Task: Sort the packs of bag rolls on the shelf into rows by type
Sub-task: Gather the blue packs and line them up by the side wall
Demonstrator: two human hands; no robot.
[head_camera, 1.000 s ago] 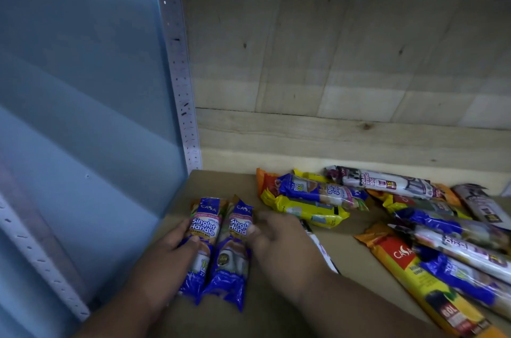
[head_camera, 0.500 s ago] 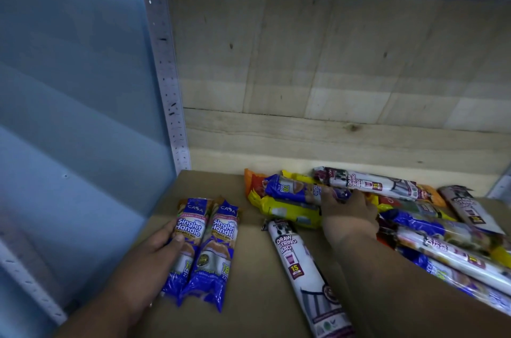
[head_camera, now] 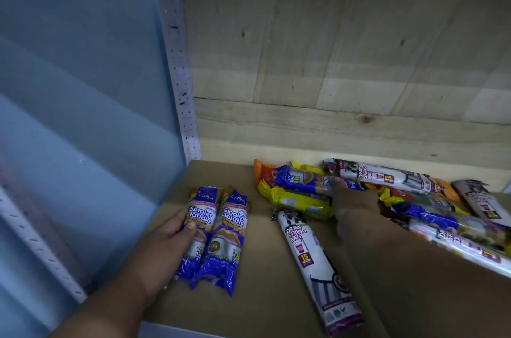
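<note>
1. Sorting is only just getting going: two blue Singlet Handle packs [head_camera: 215, 235] are lying side by side, touching, near the left front of the shelf board [head_camera: 260, 307], forming the start of one row.
2. Left hand [head_camera: 166, 252] is resting on the left pack of that pair, thumb lying across its front and fingers along its outer edge, steadying it rather than lifting it.
3. Right hand [head_camera: 352, 199] is reaching into the unsorted heap [head_camera: 414, 199] at the back right, fingertips touching a third blue Singlet Handle pack [head_camera: 301, 181] that is sitting on top of a yellow pack [head_camera: 298, 200]. Whether that grip is already clenching the blue pack or merely pressing on it I cannot tell, as the back of the hand is hiding the fingers.
4. One white Draw String Bag pack [head_camera: 318, 263] is lying alone between the pair and the heap, slanting toward the front edge; it is probably the seed of a second row, though it is not yet squared up.
5. Most of the work is waiting: more Draw String Bag packs, blue packs, yellow packs and an orange pack [head_camera: 261, 171] are lying crossed over one another in the heap, none of them in rows.
</note>
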